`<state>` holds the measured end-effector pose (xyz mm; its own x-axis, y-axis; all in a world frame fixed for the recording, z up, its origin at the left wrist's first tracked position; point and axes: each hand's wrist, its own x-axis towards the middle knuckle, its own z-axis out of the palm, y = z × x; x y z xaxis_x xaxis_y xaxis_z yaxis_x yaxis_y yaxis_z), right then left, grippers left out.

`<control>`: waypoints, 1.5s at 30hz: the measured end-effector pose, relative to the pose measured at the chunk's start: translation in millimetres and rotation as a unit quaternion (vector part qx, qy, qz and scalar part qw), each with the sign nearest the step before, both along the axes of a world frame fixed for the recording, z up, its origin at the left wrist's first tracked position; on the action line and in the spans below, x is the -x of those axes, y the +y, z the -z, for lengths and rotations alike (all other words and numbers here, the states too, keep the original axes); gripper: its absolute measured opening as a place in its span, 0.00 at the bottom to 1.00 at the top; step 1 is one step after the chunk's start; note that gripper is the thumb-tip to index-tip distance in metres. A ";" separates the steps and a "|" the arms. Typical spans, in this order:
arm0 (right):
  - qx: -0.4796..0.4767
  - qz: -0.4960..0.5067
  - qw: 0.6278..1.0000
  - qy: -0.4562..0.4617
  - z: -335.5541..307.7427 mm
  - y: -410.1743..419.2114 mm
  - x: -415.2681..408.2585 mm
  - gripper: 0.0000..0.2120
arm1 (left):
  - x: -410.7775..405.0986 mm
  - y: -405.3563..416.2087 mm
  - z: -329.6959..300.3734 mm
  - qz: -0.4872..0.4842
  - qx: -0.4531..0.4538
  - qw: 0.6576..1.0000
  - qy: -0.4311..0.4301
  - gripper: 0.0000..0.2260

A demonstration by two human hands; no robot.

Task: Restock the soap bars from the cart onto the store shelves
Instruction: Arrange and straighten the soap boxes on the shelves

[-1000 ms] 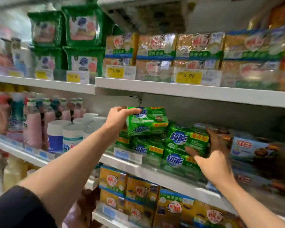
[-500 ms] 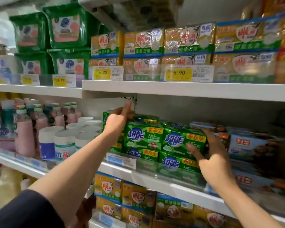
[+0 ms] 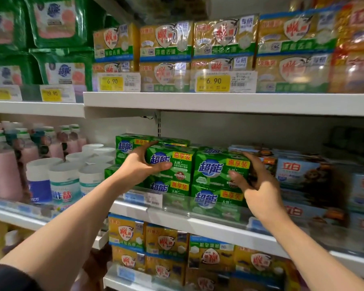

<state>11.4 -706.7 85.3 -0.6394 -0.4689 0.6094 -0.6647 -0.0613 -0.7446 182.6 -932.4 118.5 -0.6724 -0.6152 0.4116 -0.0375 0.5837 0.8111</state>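
Green soap packs are stacked two high on the middle shelf (image 3: 198,222). My left hand (image 3: 139,166) grips the left end of the upper left green pack (image 3: 174,162), thumb across its front. My right hand (image 3: 259,183) clasps the right end of the upper right green pack (image 3: 216,169), fingers over its top edge. The two packs stand side by side and touch. Beneath them lie two more green packs (image 3: 214,197) behind a clear shelf rail. Another green pack (image 3: 130,143) sits further back on the left. The cart is out of view.
Yellow soap packs (image 3: 223,43) fill the upper shelf with 6.90 price tags (image 3: 213,81), and more yellow packs (image 3: 166,242) fill the lower shelf. White tubs (image 3: 63,181) and pink bottles (image 3: 4,171) stand at left. Blue and orange packs (image 3: 303,175) crowd the right.
My left hand brought a green pack down from the air onto the stack, then slid to its left end. My right hand shifted from the lower packs up to the upper right pack.
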 end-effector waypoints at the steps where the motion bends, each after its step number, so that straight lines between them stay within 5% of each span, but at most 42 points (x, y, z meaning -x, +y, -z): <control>1: -0.004 0.004 1.000 0.010 -0.7 0.3 -0.2 0.27 | -0.2 -0.4 0.1 0.000 0.003 1.000 -0.005 0.54; 5: -0.025 0.066 0.995 0.073 0.7 10.9 -11.1 0.30 | -1.2 16.3 3.1 -0.059 0.033 0.998 -0.004 0.54; 8: -0.009 0.123 0.985 0.121 10.8 35.8 -23.2 0.27 | -1.8 50.9 15.7 -0.180 0.092 0.974 0.101 0.34; 12: 0.004 0.145 0.977 0.158 29.3 103.9 -32.9 0.27 | 13.0 134.6 46.8 -0.282 0.181 0.900 0.280 0.20; 14: -0.016 0.188 0.965 0.181 39.9 156.1 -33.8 0.23 | 30.7 190.8 61.0 -0.197 0.196 0.911 0.305 0.16; 18: -0.088 0.309 0.929 0.182 66.5 289.3 -35.9 0.17 | 77.3 316.1 100.7 0.135 0.172 0.952 0.214 0.15; 22: -0.131 0.430 0.885 0.123 100.8 438.7 -52.6 0.14 | 104.9 450.2 138.3 0.365 0.196 0.900 0.133 0.15; 27: -0.207 0.555 0.805 0.028 141.0 598.4 -95.4 0.06 | 117.3 598.9 164.0 0.567 0.206 0.797 0.034 0.17; 33: -0.233 0.638 0.733 -0.031 151.2 728.4 -137.2 0.05 | 129.6 735.5 173.0 0.656 0.206 0.724 0.048 0.13; 39: -0.318 0.662 0.664 -0.138 152.7 840.4 -136.1 0.08 | 170.0 843.8 190.1 0.705 0.306 0.640 0.013 0.15; 45: -0.362 0.648 0.630 -0.227 194.4 877.9 -126.7 0.11 | 195.9 891.7 226.7 0.631 0.448 0.629 -0.078 0.15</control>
